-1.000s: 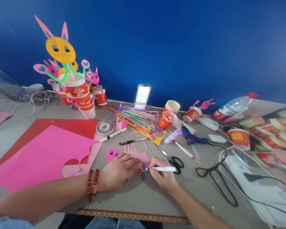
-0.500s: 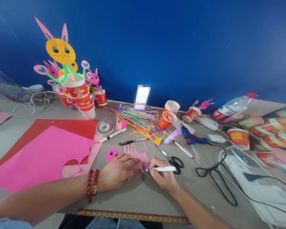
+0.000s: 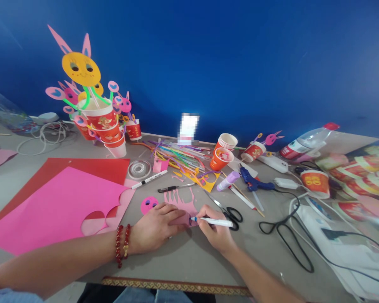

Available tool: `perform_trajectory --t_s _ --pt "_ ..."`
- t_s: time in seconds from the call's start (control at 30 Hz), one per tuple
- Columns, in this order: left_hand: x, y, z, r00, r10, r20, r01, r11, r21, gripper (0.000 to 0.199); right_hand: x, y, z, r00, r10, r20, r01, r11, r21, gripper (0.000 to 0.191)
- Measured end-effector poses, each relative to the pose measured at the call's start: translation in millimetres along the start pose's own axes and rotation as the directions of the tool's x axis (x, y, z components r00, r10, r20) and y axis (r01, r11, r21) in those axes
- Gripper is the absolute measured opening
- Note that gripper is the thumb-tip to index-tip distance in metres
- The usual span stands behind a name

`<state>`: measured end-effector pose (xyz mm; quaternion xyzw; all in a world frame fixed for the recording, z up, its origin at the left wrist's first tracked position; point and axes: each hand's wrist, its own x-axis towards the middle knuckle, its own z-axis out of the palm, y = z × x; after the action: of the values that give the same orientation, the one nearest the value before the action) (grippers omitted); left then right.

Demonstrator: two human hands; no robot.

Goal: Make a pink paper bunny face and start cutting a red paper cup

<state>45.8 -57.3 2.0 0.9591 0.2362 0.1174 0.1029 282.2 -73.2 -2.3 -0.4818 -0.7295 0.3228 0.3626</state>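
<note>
My right hand [image 3: 215,232] is closed around a white marker [image 3: 220,222] with a blue tip. That tip rests on a light pink paper scrap [image 3: 185,206], where a small dark blue mark shows. My left hand [image 3: 156,229], wearing red bead bracelets, lies flat with fingers stretched over the scrap, pressing it to the table. Just beyond the left fingers is a round magenta paper face [image 3: 148,205] with two eyes, partly covered by the hand. Black-handled scissors [image 3: 233,216] lie right of the marker. A black pen [image 3: 177,187] lies behind the scrap.
Large magenta paper [image 3: 60,206] and red paper [image 3: 50,176] cover the left side. Decorated cups [image 3: 102,122] stand behind them. Pipe cleaners [image 3: 183,155], a glue stick [image 3: 228,180], a blue glue gun [image 3: 255,183] with its cord, and an orange cup [image 3: 221,159] sit further back.
The marker tip has shifted slightly up on the pink scrap, and my right hand has moved a little with it. My left hand stays in place.
</note>
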Motion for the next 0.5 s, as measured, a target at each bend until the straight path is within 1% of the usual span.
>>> perform_trajectory --t_s 0.3,0.5 --pt "1.0 0.2 -1.7 1.0 0.004 -0.006 -0.004 1.0 -0.011 0.041 0.9 -1.0 -0.2 1.0 -0.008 0.008 0.008 1.0 -0.016 0.015" --pt "0.9 0.8 -1.6 1.0 0.004 -0.002 -0.004 1.0 -0.005 0.041 0.1 -0.7 -0.4 1.0 -0.003 0.017 0.003 1.0 0.003 0.015"
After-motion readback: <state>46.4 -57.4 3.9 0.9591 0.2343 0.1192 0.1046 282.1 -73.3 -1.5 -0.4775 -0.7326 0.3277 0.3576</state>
